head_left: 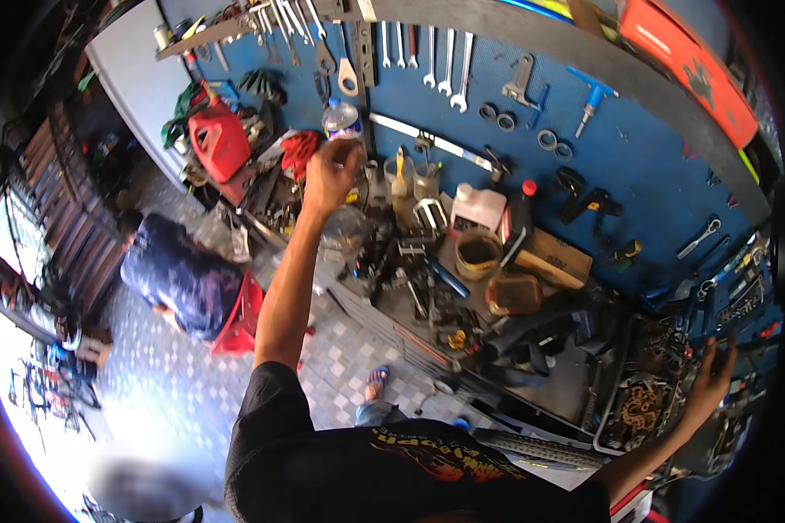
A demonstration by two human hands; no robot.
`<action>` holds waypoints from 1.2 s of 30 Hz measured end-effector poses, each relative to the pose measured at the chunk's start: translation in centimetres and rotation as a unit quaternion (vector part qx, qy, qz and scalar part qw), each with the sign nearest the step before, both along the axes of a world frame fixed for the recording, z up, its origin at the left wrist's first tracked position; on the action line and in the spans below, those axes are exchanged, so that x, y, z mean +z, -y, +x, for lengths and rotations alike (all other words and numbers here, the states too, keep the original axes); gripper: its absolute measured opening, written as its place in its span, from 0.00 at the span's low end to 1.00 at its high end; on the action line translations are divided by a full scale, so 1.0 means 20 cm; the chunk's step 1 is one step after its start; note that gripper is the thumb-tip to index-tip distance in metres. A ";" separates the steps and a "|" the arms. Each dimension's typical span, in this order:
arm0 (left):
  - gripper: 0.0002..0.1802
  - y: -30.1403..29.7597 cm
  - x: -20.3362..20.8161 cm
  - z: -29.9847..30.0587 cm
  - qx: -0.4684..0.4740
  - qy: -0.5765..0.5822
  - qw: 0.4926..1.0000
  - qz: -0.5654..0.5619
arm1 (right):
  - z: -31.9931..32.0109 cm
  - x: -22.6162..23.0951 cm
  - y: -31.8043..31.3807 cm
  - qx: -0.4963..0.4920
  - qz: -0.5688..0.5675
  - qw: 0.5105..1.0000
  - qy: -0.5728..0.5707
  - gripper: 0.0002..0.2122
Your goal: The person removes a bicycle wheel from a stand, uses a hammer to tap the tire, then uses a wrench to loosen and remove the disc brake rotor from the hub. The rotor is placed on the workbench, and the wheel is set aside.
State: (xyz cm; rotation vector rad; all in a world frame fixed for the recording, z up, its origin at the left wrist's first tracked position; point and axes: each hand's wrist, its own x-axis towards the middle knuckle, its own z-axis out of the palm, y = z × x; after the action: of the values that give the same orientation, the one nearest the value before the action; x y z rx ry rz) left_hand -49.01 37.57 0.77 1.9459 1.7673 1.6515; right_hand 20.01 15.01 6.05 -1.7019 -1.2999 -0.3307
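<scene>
My left hand (330,179) is stretched out over the far left part of the workbench, its fingers curved and a little apart. Just beyond the fingertips stands a clear plastic bottle (343,119) with a blue cap; I see no grip on it. A red cloth (300,152) lies close by on the left, and a yellow-handled brush (400,166) stands to the right of the hand. Far to the right, my right hand (713,379) is raised with spread fingers and nothing in it. It is beside a tray (617,401) of chains and small metal parts.
A blue tool board (519,83) with hanging wrenches rises behind the cluttered workbench. A red jerrycan (220,139) stands at its left end. The bench also carries a brown tub (478,253) and a cardboard box (554,259). A person (183,275) sits low at the left by a red chair (242,318).
</scene>
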 end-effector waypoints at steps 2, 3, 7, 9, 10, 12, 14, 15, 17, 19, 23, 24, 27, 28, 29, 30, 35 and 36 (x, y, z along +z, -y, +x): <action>0.16 -0.38 0.13 -0.21 0.017 0.018 0.999 0.036 | -0.28 -0.02 0.09 -0.002 -0.027 1.000 -0.012 0.18; 0.17 -0.57 0.18 -0.31 0.046 -0.006 0.996 0.081 | -0.41 -0.03 0.10 -0.010 -0.047 0.998 -0.035 0.18; 0.22 -1.37 0.28 -0.68 0.116 0.020 0.992 0.038 | -0.85 -0.11 0.19 -0.067 -0.105 0.992 -0.012 0.18; 0.33 -1.73 0.22 -0.84 0.151 -0.042 0.988 0.014 | -1.01 -0.13 0.26 -0.088 -0.148 0.983 -0.060 0.18; 0.29 -1.90 0.18 -0.91 0.152 -0.087 0.984 0.009 | -1.08 -0.13 0.31 -0.069 -0.172 0.975 -0.122 0.17; 0.23 -2.18 0.11 -1.00 0.191 -0.197 0.961 0.031 | -1.20 -0.15 0.36 -0.079 -0.102 0.985 -0.110 0.17; 0.16 -2.33 0.05 -1.06 0.128 -0.136 0.965 0.182 | -1.28 -0.13 0.42 -0.166 -0.135 0.975 -0.056 0.16; 0.13 -2.37 0.05 -1.07 0.115 -0.123 0.958 0.232 | -1.33 -0.12 0.44 -0.209 -0.158 0.964 -0.042 0.16; 0.19 -2.36 0.06 -1.08 0.083 -0.109 0.977 0.165 | -1.39 -0.11 0.44 -0.189 -0.136 0.972 -0.044 0.16; 0.29 -2.26 0.10 -1.10 0.077 -0.078 0.986 0.127 | -1.43 -0.10 0.43 -0.211 -0.155 0.961 -0.094 0.16; 0.22 -2.00 0.22 -1.21 0.229 -0.178 0.951 0.105 | -1.46 -0.08 0.40 -0.195 -0.157 0.966 -0.060 0.17; 0.21 -1.93 0.23 -1.23 0.265 -0.190 0.944 0.053 | -1.45 -0.07 0.41 -0.204 -0.174 0.962 -0.045 0.18; 0.17 -1.77 0.28 -1.25 0.286 -0.190 0.937 0.063 | -1.44 -0.07 0.47 -0.211 -0.183 0.960 -0.036 0.17; 0.18 -1.73 0.29 -1.23 0.291 -0.205 0.929 0.101 | -1.43 -0.07 0.50 -0.209 -0.187 0.958 -0.068 0.16; 0.20 -1.70 0.29 -1.22 0.269 -0.210 0.935 0.095 | -1.42 -0.08 0.53 -0.219 -0.199 0.953 -0.064 0.16; 0.21 -1.64 0.27 -1.23 0.259 -0.220 0.936 0.092 | -1.41 -0.10 0.55 -0.229 -0.211 0.949 -0.058 0.16; 0.18 -1.39 0.25 -1.16 0.218 -0.429 0.863 0.155 | -1.35 -0.18 0.69 -0.214 -0.238 0.945 -0.073 0.16; 0.18 -1.32 0.25 -1.12 0.186 -0.461 0.855 0.150 | -1.34 -0.18 0.73 -0.224 -0.243 0.939 -0.093 0.16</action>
State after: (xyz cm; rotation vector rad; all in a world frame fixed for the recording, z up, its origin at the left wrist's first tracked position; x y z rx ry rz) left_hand -71.51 63.93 5.74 3.0572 2.3990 1.1479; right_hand -6.88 0.44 2.36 -2.3929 -0.8832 -0.1011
